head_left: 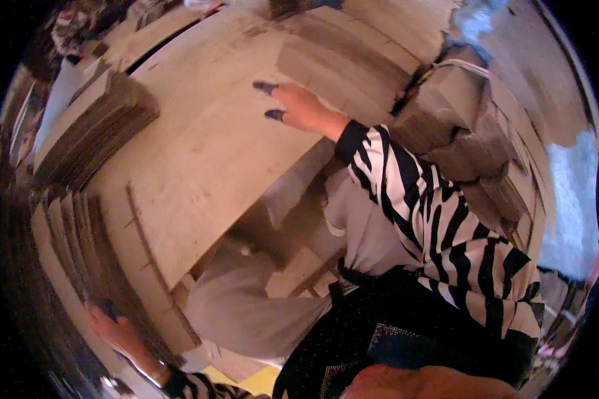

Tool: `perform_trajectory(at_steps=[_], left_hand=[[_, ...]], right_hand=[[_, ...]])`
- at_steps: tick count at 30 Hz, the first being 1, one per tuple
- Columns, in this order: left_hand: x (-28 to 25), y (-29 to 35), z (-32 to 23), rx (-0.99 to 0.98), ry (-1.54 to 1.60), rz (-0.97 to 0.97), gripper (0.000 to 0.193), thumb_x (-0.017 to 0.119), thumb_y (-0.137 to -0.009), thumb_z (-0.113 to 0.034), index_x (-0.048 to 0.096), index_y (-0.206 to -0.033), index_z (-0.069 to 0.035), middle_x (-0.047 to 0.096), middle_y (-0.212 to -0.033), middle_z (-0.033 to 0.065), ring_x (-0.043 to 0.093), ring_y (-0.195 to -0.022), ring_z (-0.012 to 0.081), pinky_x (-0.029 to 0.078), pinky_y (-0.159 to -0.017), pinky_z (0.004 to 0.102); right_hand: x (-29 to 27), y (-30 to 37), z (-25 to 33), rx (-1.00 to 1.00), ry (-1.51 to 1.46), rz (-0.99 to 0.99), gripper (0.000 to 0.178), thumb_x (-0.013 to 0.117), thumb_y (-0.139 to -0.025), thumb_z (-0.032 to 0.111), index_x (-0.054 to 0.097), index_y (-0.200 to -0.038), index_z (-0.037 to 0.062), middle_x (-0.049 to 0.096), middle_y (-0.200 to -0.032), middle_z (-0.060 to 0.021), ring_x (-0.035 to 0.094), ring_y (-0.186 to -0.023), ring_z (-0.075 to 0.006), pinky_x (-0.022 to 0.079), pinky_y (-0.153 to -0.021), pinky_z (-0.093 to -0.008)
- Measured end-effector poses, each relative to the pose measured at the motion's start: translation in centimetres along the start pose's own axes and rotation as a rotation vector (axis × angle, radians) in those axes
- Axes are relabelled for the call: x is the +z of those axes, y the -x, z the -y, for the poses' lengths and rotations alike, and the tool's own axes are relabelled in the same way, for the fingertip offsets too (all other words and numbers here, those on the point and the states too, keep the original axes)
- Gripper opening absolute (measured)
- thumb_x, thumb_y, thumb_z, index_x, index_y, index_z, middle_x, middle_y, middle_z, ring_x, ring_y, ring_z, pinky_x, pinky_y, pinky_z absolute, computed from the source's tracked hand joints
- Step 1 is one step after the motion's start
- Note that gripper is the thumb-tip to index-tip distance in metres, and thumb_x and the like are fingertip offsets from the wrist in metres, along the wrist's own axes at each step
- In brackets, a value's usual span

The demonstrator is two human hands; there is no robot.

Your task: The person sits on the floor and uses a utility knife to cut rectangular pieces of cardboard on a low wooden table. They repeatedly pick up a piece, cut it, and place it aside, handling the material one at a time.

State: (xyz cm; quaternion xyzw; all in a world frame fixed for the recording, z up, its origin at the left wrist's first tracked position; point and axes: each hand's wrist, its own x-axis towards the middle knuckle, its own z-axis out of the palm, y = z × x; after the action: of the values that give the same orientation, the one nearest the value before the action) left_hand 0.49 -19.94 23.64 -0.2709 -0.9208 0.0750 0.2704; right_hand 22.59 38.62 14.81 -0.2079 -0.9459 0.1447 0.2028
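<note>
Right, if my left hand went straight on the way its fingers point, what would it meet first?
Your left hand would meet the cardboard sheets on the left first. It may already be touching them; blur makes the depth hard to judge.

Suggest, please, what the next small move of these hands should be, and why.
Probably the left hand should take one sheet from the cardboard stack, since it is right beside those sheets. The right hand appears to hold nothing over the flat board, so it could perhaps steady the sheet there.
</note>
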Motion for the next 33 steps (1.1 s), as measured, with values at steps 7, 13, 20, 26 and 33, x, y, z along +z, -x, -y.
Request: perform_trajectory(at_steps=[7,13,20,26,33], left_hand=[[-3.3,2.9,-16.3,0.057,0.925,0.162,0.049,0.057,-0.087,-0.005,0.046,-0.133,0.004,0.049,-0.133,0.0257,0.050,-0.119,0.0426,0.040,-0.100,0.0469],[-6.8,2.4,-20.8,0.210,0.886,0.314,0.057,0.058,-0.084,0.000,0.039,-0.138,0.005,0.050,-0.129,0.0270,0.053,-0.115,0.0428,0.043,-0.097,0.0472],[-7.2,0.5,-21.2,0.289,0.845,0.426,0.065,0.056,-0.095,-0.013,0.022,-0.150,-0.008,0.040,-0.142,0.0245,0.055,-0.117,0.0400,0.053,-0.089,0.0474],[-5.2,1.6,-21.2,0.306,0.932,0.347,0.056,0.047,-0.099,-0.030,0.032,-0.145,-0.001,0.041,-0.140,0.0275,0.053,-0.117,0.0422,0.052,-0.090,0.0494],[-5.4,1.7,-21.0,0.305,0.942,0.448,0.069,0.031,-0.099,-0.051,0.033,-0.144,0.000,0.040,-0.141,0.0282,0.049,-0.121,0.0444,0.051,-0.092,0.0500]], right_hand=[[-9.2,-2.2,-13.1,0.511,0.641,-0.070,0.059,0.073,-0.074,0.023,0.052,-0.127,0.0132,0.034,-0.148,-0.0095,0.041,-0.130,-0.0321,0.036,-0.097,-0.0576],[-10.8,-1.9,-21.2,0.627,0.799,-0.073,0.067,0.077,-0.067,0.030,0.053,-0.129,0.0204,0.036,-0.146,-0.0102,0.030,-0.136,-0.0311,0.028,-0.100,-0.0612],[-11.8,-1.4,-23.5,0.531,0.857,0.050,0.057,0.077,-0.064,0.028,0.061,-0.118,0.0194,0.031,-0.151,-0.0088,0.036,-0.133,-0.0321,0.031,-0.099,-0.0586],[-12.7,-3.0,-23.9,0.288,1.039,0.031,0.045,0.073,-0.066,0.016,0.066,-0.111,0.0199,0.026,-0.153,-0.0057,0.035,-0.133,-0.0332,0.033,-0.099,-0.0573],[-13.2,-3.0,-22.9,0.218,1.139,0.079,0.045,0.074,-0.065,0.012,0.067,-0.110,0.0203,0.022,-0.154,-0.0050,0.033,-0.133,-0.0339,0.034,-0.096,-0.0598]])
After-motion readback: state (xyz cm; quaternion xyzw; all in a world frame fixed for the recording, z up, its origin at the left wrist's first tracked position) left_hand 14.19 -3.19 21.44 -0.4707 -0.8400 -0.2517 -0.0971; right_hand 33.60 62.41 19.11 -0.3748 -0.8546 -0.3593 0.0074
